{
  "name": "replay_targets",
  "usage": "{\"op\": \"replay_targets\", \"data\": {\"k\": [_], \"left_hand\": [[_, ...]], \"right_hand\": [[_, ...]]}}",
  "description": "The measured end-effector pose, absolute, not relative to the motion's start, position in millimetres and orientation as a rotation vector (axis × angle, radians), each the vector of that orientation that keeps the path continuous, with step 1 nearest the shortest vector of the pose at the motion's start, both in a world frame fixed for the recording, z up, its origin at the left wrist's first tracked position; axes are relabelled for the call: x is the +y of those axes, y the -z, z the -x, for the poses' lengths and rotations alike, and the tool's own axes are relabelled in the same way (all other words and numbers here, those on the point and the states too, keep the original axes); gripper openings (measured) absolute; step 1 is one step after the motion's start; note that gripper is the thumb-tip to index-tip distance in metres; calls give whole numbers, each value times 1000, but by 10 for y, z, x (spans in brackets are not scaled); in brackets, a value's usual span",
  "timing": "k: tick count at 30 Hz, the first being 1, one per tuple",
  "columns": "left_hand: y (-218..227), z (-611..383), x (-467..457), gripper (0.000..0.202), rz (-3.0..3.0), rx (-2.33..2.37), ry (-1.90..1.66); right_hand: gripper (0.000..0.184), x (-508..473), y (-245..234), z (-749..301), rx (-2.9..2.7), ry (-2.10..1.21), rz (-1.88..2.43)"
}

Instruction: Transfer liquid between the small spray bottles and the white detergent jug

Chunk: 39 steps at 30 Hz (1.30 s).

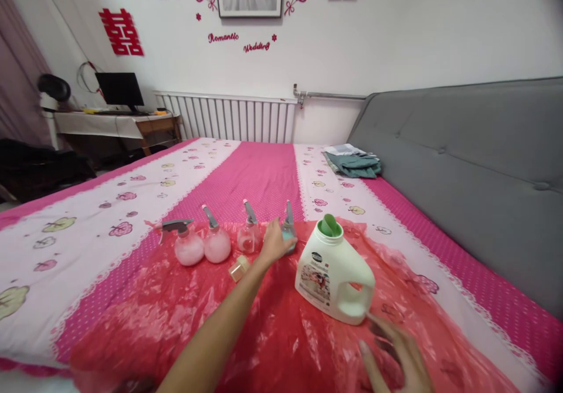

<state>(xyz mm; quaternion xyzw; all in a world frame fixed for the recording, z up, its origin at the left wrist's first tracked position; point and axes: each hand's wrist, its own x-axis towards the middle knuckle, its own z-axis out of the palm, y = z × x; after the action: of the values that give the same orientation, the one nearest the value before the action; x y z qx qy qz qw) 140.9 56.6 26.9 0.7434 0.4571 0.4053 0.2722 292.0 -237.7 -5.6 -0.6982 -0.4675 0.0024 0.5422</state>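
Observation:
My left hand (pixel 273 244) reaches forward across a red plastic sheet (pixel 281 334) and closes around the rightmost small spray bottle (pixel 288 227). Three more spray bottles stand in a row to its left: one (pixel 248 234) beside it, then two with pink liquid (pixel 216 241) (pixel 187 245). A small round cap (pixel 238 268) lies just in front of them. A white detergent jug (pixel 334 275) with a green cap stands to the right. My right hand (pixel 393 355) hovers low by the jug's handle, fingers spread, blurred.
The sheet lies on a bed with a pink and white cover (pixel 259 170). Folded green clothes (pixel 354 163) sit at the far side. A grey padded headboard (pixel 466 164) runs along the right. A radiator (pixel 233 117) and a desk with a monitor (pixel 118 91) stand behind.

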Motion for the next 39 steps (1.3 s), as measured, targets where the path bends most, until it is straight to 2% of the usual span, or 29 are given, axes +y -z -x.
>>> {"op": "replay_targets", "data": {"k": [2, 5, 9, 14, 19, 25, 29, 32, 33, 34, 39], "left_hand": [[-211, -1559, 775, 48, -1989, 1213, -1049], [-146, -1629, 897, 29, -1995, 1160, -1022], [-254, -1557, 911, 23, -2018, 1083, -1048], [-794, -1437, 932, 16, -2044, 953, -1141], [-1296, -1327, 791, 10, -2109, 858, -1175], [-1437, -1136, 524, 13, -2127, 836, -1144], [-1406, -925, 246, 19, -2138, 839, -1075], [-1294, -755, 2, 21, -2123, 841, -1000], [-1242, -700, -75, 21, -2110, 832, -973], [-1186, -646, -148, 22, -2095, 817, -943], [-947, -392, -435, 25, -2024, 754, -809]], "right_hand": [[44, -2378, -20, -3174, -1108, 59, 1731], [55, -2371, -37, -3486, -1099, -34, 1811], [68, -2294, -5, -3631, -1007, -138, 1847], [77, -2116, -29, -3520, -1069, -175, 1827], [75, -2051, -53, -3414, -1071, -162, 1819], [71, -2194, -107, -3381, -985, -102, 1821], [53, -2323, -141, -3225, -959, 8, 1803], [35, -2288, -124, -2865, -1098, -84, 1647], [35, -2236, -109, -2709, -1139, -151, 1597], [39, -2164, -90, -2549, -1207, -228, 1558], [83, -1667, 36, -1936, -1283, -505, 1437]]}}
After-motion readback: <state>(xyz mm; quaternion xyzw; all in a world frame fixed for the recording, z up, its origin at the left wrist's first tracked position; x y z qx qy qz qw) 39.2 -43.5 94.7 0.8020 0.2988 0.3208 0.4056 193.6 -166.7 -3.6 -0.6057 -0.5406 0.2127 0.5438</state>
